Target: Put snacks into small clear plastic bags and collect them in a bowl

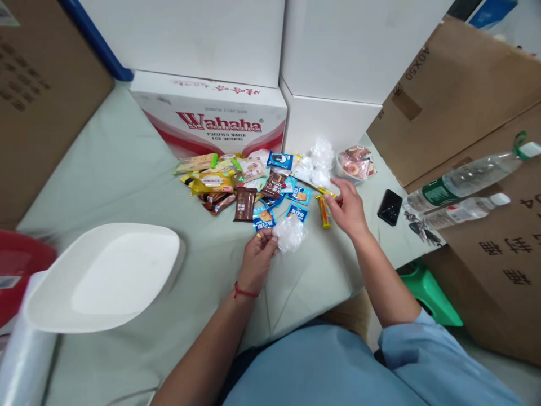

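My left hand (260,251) is closed, pinching the edge of a crumpled clear plastic bag (291,233) just above the cloth. My right hand (347,207) reaches to the right side of a snack pile, its thumb and forefinger around the end of a thin yellow snack packet (324,192). Below those fingertips lies another yellow-and-red packet (324,212). The pile includes a brown cocoa packet (245,204), blue sachets (299,195) and a yellow wrapped snack (212,182). More crumpled clear plastic (319,160) lies behind my right hand.
A white basin (164,248) stands at left, near a plastic roll (25,344). A Wahaha carton (211,121) borders the back. At right are a bowl of packets (353,164), a black phone (389,207), keys (422,231) and two water bottles (469,179).
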A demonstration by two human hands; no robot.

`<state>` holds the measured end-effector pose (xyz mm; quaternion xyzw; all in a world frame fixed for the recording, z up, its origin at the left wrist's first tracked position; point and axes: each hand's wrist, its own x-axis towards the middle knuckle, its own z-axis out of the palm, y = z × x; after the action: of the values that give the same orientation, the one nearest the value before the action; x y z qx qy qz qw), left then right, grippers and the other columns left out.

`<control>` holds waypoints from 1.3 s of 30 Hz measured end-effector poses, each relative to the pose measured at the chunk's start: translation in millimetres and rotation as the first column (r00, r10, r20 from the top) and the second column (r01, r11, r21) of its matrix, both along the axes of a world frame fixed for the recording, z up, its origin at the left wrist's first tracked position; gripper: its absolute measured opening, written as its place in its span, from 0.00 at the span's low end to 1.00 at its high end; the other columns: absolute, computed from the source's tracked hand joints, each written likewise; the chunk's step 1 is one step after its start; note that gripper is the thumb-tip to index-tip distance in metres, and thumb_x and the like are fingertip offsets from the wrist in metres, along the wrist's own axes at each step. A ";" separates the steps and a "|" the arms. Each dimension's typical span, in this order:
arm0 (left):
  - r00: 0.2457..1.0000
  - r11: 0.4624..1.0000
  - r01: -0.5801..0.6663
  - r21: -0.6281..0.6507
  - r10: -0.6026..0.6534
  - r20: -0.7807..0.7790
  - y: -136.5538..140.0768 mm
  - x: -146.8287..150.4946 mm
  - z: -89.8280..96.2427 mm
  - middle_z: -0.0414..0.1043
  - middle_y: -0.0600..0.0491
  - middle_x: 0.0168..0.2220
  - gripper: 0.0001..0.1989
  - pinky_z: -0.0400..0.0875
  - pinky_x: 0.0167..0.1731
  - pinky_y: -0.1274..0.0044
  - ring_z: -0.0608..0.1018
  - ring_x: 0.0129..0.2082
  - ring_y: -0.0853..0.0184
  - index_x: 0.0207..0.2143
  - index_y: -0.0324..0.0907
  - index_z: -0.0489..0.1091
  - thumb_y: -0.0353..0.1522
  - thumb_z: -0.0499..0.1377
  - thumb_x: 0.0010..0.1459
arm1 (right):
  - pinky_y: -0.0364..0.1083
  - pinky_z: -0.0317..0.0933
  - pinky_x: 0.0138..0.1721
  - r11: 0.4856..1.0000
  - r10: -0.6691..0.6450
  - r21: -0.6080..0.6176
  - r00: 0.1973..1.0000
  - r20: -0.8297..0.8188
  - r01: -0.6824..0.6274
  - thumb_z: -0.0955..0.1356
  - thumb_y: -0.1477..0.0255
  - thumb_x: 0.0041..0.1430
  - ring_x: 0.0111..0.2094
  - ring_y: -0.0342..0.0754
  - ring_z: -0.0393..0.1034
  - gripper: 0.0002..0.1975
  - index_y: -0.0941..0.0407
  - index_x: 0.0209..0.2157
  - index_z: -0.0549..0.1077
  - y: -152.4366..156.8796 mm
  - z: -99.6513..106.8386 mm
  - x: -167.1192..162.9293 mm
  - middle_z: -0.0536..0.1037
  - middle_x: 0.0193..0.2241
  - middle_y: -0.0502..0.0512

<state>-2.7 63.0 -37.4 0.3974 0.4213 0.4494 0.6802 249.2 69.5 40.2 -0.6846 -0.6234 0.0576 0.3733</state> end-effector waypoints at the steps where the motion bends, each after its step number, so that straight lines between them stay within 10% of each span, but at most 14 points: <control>1: 1.000 1.000 -0.007 -0.011 0.007 0.013 0.2 0.2 -0.3 0.66 0.61 0.25 0.19 0.60 0.26 0.80 0.65 0.23 0.75 0.36 0.41 0.71 0.43 0.70 0.50 | 0.50 0.71 0.38 0.995 0.094 0.020 0.995 -0.040 -0.093 0.67 0.57 0.70 0.34 0.48 0.73 0.19 0.52 0.56 0.74 -9.7 -3.8 -9.8 0.77 0.52 0.62; 6: 0.999 1.000 -0.005 -0.025 0.006 0.037 0.8 0.6 -5.0 0.67 0.61 0.25 0.18 0.59 0.26 0.80 0.65 0.23 0.76 0.36 0.41 0.72 0.43 0.70 0.51 | 0.55 0.70 0.49 0.880 0.473 0.045 0.881 0.018 -0.473 0.73 0.58 0.65 0.54 0.57 0.71 0.23 0.51 0.57 0.74 -56.1 -31.2 -56.7 0.75 0.56 0.64; 13: 0.999 1.000 0.026 0.007 -0.027 0.026 -1.3 1.9 -4.5 0.64 0.62 0.26 0.25 0.59 0.26 0.80 0.65 0.23 0.76 0.51 0.41 0.74 0.40 0.69 0.52 | 0.48 0.67 0.42 0.886 0.460 -0.015 0.883 -0.090 -0.463 0.65 0.69 0.73 0.37 0.49 0.74 0.08 0.53 0.41 0.78 -60.0 -37.9 -56.8 0.81 0.35 0.56; 19: 1.000 1.000 0.008 -0.026 -0.008 -0.004 -1.3 3.4 -4.9 0.62 0.62 0.24 0.20 0.58 0.25 0.79 0.64 0.22 0.76 0.42 0.39 0.76 0.40 0.68 0.49 | 0.45 0.65 0.36 0.975 0.172 -0.088 0.941 -0.290 -0.206 0.67 0.63 0.69 0.30 0.46 0.71 0.11 0.53 0.38 0.78 -52.4 -35.4 -15.5 0.79 0.32 0.52; 26: 0.999 0.991 -0.005 -0.131 0.012 0.053 -10.8 18.2 23.1 0.63 0.63 0.25 0.22 0.57 0.23 0.80 0.63 0.21 0.77 0.43 0.40 0.75 0.40 0.70 0.47 | 0.53 0.68 0.49 0.976 -0.173 -0.121 0.982 0.075 0.181 0.68 0.75 0.58 0.40 0.52 0.74 0.25 0.57 0.57 0.76 50.8 -45.1 45.7 0.71 0.61 0.66; 30: 0.994 0.991 0.069 -0.116 -0.059 0.088 -17.2 20.3 50.2 0.63 0.62 0.26 0.23 0.59 0.24 0.80 0.66 0.22 0.77 0.45 0.40 0.74 0.40 0.71 0.49 | 0.53 0.66 0.50 0.956 -0.161 -0.231 0.982 0.095 0.179 0.66 0.76 0.58 0.44 0.56 0.74 0.13 0.57 0.41 0.82 86.8 -37.3 67.8 0.81 0.46 0.62; 34: 0.993 0.993 0.048 -0.111 -0.035 0.115 17.7 42.6 80.0 0.66 0.61 0.28 0.23 0.64 0.27 0.81 0.69 0.24 0.76 0.45 0.41 0.71 0.37 0.72 0.49 | 0.48 0.66 0.41 0.976 -0.217 -0.033 0.945 -0.246 0.215 0.68 0.66 0.61 0.34 0.50 0.71 0.11 0.56 0.39 0.80 43.8 -38.2 71.0 0.80 0.34 0.54; 39: 0.995 0.995 0.098 0.031 -0.099 0.008 92.8 91.8 113.2 0.72 0.53 0.42 0.35 0.67 0.26 0.79 0.75 0.26 0.73 0.65 0.47 0.58 0.35 0.66 0.57 | 0.42 0.51 0.22 0.978 -0.197 -0.106 0.622 -0.758 0.181 0.76 0.58 0.51 0.20 0.40 0.55 0.17 0.55 0.36 0.78 -40.8 -46.9 46.6 0.67 0.20 0.43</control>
<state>89.1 155.8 75.8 0.4257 0.3911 0.4235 0.6975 295.8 28.7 -6.7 -0.6612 -0.3313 0.3076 0.5987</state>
